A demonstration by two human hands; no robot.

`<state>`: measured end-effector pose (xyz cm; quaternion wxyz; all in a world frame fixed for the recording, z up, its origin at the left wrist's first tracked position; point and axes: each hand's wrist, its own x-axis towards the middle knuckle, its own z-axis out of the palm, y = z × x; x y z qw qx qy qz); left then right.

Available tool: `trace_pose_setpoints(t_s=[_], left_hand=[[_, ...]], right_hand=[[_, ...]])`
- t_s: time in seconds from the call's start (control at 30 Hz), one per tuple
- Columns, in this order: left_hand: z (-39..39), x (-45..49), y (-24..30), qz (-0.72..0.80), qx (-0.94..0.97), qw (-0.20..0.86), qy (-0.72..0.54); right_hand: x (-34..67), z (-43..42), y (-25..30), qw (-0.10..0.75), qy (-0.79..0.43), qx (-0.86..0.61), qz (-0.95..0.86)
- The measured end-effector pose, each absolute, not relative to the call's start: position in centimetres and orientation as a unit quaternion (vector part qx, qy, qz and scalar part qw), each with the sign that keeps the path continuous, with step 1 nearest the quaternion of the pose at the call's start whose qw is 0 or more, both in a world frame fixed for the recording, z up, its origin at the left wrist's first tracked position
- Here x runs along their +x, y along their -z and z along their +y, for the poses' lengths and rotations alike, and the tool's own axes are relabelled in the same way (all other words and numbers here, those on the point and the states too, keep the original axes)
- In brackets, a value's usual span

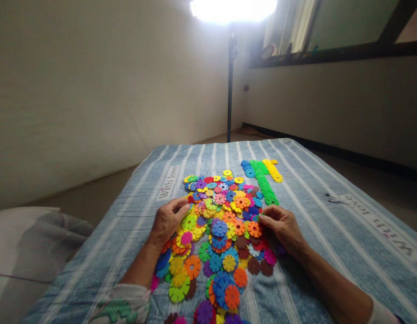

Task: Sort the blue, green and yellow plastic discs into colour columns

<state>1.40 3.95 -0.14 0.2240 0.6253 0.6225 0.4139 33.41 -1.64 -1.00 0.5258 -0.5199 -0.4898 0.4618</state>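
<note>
A wide pile of colourful notched plastic discs (219,228) lies on the striped bed cover, between my two hands. My left hand (169,219) is at the pile's left edge, thumb and fingers drawn together beside a dark red disc (190,198); whether it grips that disc is unclear. At the right edge, my right hand (285,226) pinches a small green disc (260,217) between thumb and finger. Beyond the right hand, overlapping green discs (266,189) form a long strip, with a blue group (248,168) and a yellow row (274,172) beside its far end.
The blue striped cover (127,225) bears printed lettering and a small dark item (334,198) at right. Past its far edge a bright lamp (233,9) stands on a black pole (230,90). Pale fabric (29,252) is at left, a window (346,27) at upper right.
</note>
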Motion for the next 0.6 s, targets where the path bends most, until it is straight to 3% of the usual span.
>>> trace_pose_setpoints(t_s=[0.6], left_hand=[[4.22, 1.19, 0.54, 0.621, 0.628, 0.220, -0.413]], right_hand=[[33.51, -1.58, 1.45, 0.529, -0.481, -0.511, -0.478]])
